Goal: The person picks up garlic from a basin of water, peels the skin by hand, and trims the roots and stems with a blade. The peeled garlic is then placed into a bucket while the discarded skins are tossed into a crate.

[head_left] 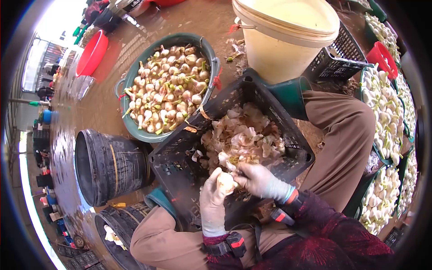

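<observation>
My left hand (212,200), in a pale glove, is closed around a whitish garlic bulb (226,184) over the near part of a black crate (294,155). Just right of the bulb, my right hand (261,181), also gloved, has its fingers pressed together at the bulb's side; whatever is between them is too small to make out. Loose garlic skins (243,137) are heaped inside the crate beyond both hands. Behind the crate to the left, a green tub (128,118) holds many unpeeled bulbs (168,90) with cut stems.
A black bucket (114,166) lies on its side at the left, above another dark bucket (128,220) with pale pieces inside. A large cream bucket (279,54) stands beyond the crate. At the right are baskets of white garlic (381,110). A red basin (92,54) sits far left.
</observation>
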